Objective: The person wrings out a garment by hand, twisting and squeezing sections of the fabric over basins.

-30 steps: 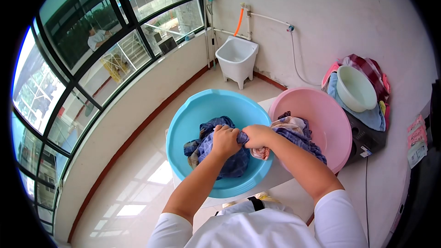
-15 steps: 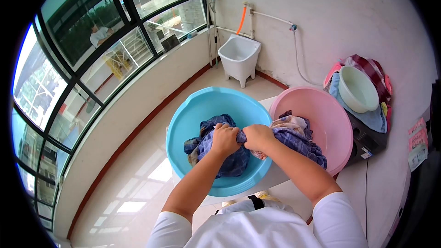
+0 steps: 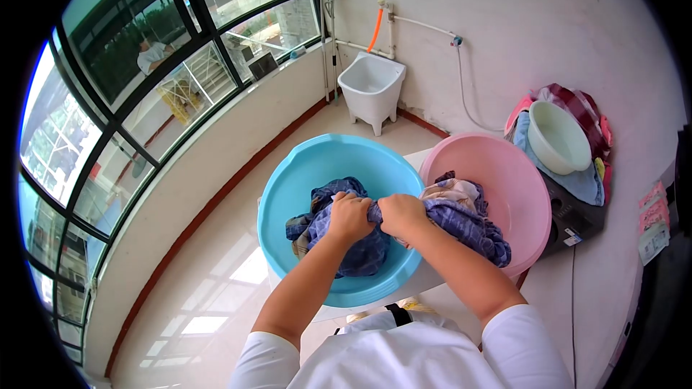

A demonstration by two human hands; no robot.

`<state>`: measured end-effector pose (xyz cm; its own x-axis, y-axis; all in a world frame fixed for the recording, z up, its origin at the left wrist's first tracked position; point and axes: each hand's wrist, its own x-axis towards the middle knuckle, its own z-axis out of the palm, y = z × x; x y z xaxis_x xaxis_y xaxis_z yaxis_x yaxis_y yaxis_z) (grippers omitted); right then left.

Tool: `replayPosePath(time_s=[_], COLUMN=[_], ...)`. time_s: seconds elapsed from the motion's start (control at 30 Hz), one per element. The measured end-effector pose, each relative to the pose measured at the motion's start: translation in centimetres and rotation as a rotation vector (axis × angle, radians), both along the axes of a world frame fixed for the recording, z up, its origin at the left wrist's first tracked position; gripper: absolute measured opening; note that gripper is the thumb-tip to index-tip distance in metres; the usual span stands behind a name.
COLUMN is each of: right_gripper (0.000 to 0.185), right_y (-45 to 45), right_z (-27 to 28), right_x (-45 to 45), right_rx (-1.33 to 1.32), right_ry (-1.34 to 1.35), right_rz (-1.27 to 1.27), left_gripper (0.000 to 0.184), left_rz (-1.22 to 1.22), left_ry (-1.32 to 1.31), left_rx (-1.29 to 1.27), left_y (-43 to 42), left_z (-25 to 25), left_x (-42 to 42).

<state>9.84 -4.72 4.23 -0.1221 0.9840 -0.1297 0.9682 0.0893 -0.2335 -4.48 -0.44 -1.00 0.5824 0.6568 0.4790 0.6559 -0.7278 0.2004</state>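
Bunched blue patterned cloth lies in the blue basin and runs up into my hands. My left hand is closed round it above the middle of that basin. Beside it, close to the basin's right rim, my right hand grips the same cloth, with a short twisted piece showing between the two fists. Right of my right hand, more blue cloth and a pale pink-beige cloth lie in the pink basin. My fingertips are mostly hidden.
Both basins stand on a pale low surface. A white sink stands by the far wall under an orange hose. On the right, a pale green basin rests on cloths over a black box. Windows curve along the left.
Both fists stay closed on the cloth, with slight shifts. The pale cloth end below my right hand is now mostly hidden, and more blue cloth shows right of that hand.
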Motion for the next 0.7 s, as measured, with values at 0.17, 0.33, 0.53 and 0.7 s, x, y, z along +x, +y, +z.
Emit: replayPosePath(time_s=[0.17,0.33,0.53,0.7], right_gripper=[0.021,0.022,0.029,0.030], right_y=[-0.1,-0.2,-1.1,-1.7], right_z=[-1.1,0.1,3.4,5.3], right_x=[0.2,1.8,3.1,3.3], right_rx=[0.125,0.489,0.683,0.865], right_ry=[-0.037,0.271,0.228,0.110], right_rz=[-0.003,0.068,0.058,0.129], left_gripper=[0.030,0.054,0.089,0.115], left_rz=[0.053,-0.100,-0.430,-0.556], left_ry=[-0.014,-0.237,-0.428,-0.322], left_rx=[-0.170,-0.595,-1.042,-0.940], left_y=[0.2,1.1,2.7,2.8], left_z=[0.7,2.8,3.1,0.9], left_x=[-0.1,-1.0,-4.0,-4.1])
